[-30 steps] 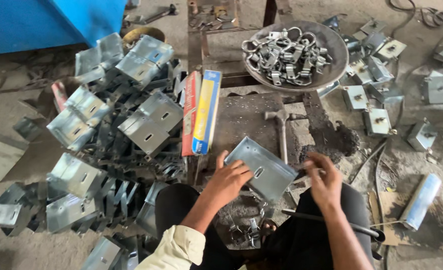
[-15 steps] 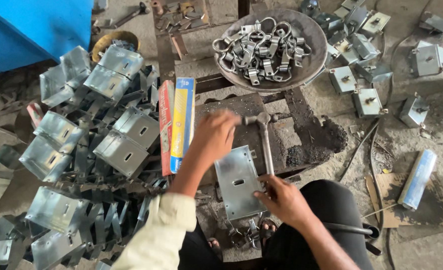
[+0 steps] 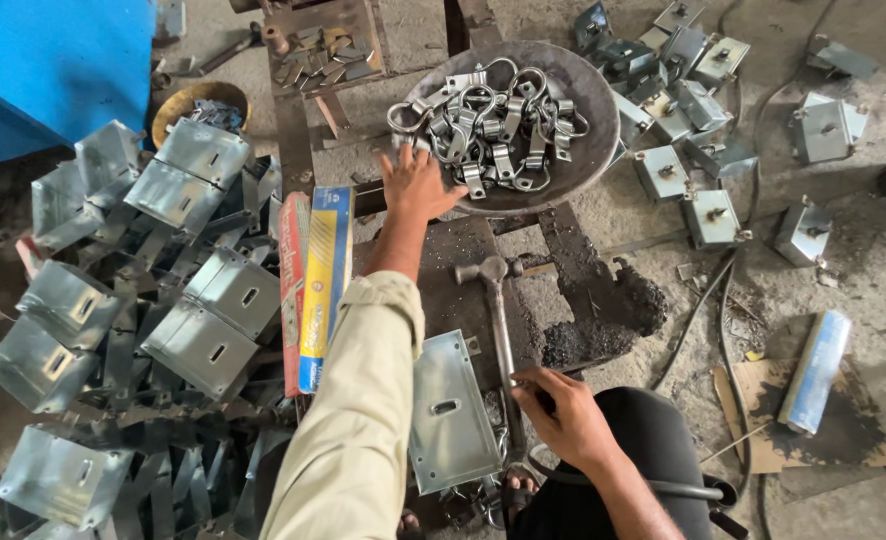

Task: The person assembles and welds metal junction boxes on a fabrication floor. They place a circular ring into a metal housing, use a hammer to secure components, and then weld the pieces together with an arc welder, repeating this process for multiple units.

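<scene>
My left hand reaches forward to the near rim of a round dark metal pan that holds several shiny metal clamps; its fingers are spread and touch the clamps at the pan's edge. My right hand rests low, its fingers curled round the lower handle of a hammer that lies on the dark work block. A flat galvanised metal plate with a slot lies just left of that hand, under my left sleeve.
A heap of folded galvanised brackets fills the left side. Two long cardboard boxes lie beside it. Small metal boxes with bolts are scattered at the right. A silver tube lies on cardboard, and a blue machine stands at the back left.
My left hand has let go of the plate and stretched forward to the pan of clamps. The plate now lies flat. My right hand has moved onto the hammer handle.
</scene>
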